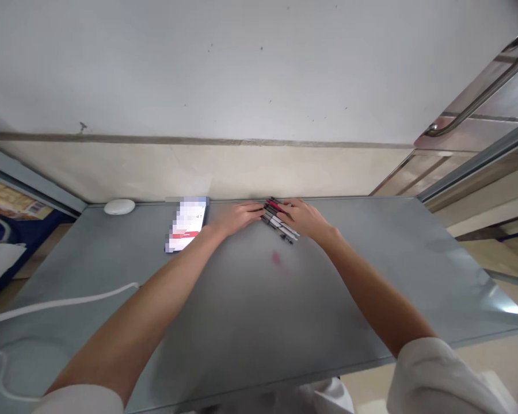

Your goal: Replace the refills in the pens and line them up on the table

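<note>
Several pens (280, 223) lie side by side in a slanting bundle on the grey tabletop, near its far edge. Most have dark and white or clear barrels; one is red. My left hand (242, 216) lies palm down with its fingers stretched out, the tips touching the left ends of the pens. Over the upper right part of the bundle rests my right hand (305, 218), thumb and fingers apart, beside the red pen. Its fingertips are partly hidden behind the hand.
A lit phone (189, 224) lies left of my left hand. Farther left are a white oval case (120, 207) and a white cable (69, 302). A wall (242, 172) borders the far edge of the grey table (250, 322). A metal handle (487, 92) is at the upper right.
</note>
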{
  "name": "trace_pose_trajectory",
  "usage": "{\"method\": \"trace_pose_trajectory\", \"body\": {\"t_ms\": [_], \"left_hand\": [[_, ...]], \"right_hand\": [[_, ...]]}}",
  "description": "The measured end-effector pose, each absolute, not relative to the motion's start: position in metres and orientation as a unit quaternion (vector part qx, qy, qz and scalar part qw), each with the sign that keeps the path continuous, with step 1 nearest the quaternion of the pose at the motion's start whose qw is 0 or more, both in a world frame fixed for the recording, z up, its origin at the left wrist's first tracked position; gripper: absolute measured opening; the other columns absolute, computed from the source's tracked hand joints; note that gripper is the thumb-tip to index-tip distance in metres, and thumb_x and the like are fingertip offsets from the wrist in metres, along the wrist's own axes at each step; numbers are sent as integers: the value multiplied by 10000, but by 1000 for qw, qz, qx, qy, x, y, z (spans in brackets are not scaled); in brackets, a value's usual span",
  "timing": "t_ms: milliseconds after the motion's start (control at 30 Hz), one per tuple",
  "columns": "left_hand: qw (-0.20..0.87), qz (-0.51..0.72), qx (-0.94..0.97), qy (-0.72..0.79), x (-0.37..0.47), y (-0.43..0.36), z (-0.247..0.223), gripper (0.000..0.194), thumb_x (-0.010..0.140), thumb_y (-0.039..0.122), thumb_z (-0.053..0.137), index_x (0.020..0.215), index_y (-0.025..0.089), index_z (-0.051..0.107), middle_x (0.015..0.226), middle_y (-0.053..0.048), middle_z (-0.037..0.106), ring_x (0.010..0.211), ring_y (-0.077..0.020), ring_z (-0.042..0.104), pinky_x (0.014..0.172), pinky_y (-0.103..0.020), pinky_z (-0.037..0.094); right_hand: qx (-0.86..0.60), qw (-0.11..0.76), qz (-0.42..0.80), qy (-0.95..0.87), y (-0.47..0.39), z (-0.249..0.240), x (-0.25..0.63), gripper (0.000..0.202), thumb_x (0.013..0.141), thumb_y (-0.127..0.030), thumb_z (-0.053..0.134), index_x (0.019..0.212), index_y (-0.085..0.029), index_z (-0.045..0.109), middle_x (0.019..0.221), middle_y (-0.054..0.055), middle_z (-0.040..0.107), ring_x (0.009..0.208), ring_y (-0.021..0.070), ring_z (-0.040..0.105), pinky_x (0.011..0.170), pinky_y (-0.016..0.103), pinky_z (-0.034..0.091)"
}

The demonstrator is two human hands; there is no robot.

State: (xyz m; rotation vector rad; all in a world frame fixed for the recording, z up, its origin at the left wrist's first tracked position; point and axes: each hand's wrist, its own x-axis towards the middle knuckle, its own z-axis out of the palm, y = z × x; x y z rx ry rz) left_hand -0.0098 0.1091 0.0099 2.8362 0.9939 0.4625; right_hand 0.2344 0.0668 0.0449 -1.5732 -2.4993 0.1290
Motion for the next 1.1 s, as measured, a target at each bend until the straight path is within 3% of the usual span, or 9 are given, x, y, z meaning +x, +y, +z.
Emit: {"method": "trace_pose_trajectory", "body": {"t_ms": [233,333,433,533,633,867,1033,1100], "left_hand": [[12,195,881,430,-4,86,16,322,965,282,442,1170,246,687,1316,-75,620,1225,-238,562,1064,-410,429],[32,233,840,490,12,63,16,333,969,295,424,1166,218,682,1213,-78,667,1114,-225,623,995,-369,483],[64,216,826,516,29,41,12,428,973,405,410,1273,175,610,1346,-117,585,1219,-260,562,1040,-393,446],[74,172,825,534,40,30,7,598,965,513,364,1358,89,517,1481,-210,427,1353,-333,425,1081,-466,391],[72,160,829,532,43,29,3,591,976,477,341,1386,69,464,1518,-226,361,1401,-311,362,1140,-468,308],[103,141,856,487,25,53,7,570,955,390,376,1421,66,426,1548,-208,307,1412,-303,342,1126,-415,354],[110,110,861,484,21,60,15,532,963,387,357,1420,129,447,1562,-155,307,1392,-286,384,1096,-385,392],[78,131,854,498,32,52,18,538,967,388,363,1396,80,467,1525,-191,366,1399,-296,370,1128,-401,346]], "right_hand": [[-528,78,62,-843,60,55,241,377,959,-393,386,1196,-294,661,1329,36,618,1088,262,654,847,397,570],[-489,80,52,-867,65,55,254,417,939,-219,384,1268,-354,603,1375,-32,587,1150,230,633,838,366,582],[-414,74,31,-907,72,51,266,509,907,-95,370,1304,-335,580,1428,-36,536,1254,208,568,945,374,556],[-345,75,13,-935,76,42,270,477,923,-102,376,1311,-287,584,1417,-26,545,1330,214,500,1105,433,447],[-336,87,23,-938,75,32,270,484,922,-105,382,1348,-266,547,1443,-18,514,1353,204,473,1082,404,481],[-384,147,64,-909,62,21,258,464,907,-137,416,1333,-243,566,1443,24,503,1349,224,472,1071,411,490],[-350,114,54,-928,64,28,265,551,871,-35,377,1347,-255,544,1445,-3,502,1359,183,458,1123,399,434],[-330,102,21,-938,67,29,270,548,866,-37,414,1348,-268,540,1440,2,509,1366,199,452,1154,455,384]]}}
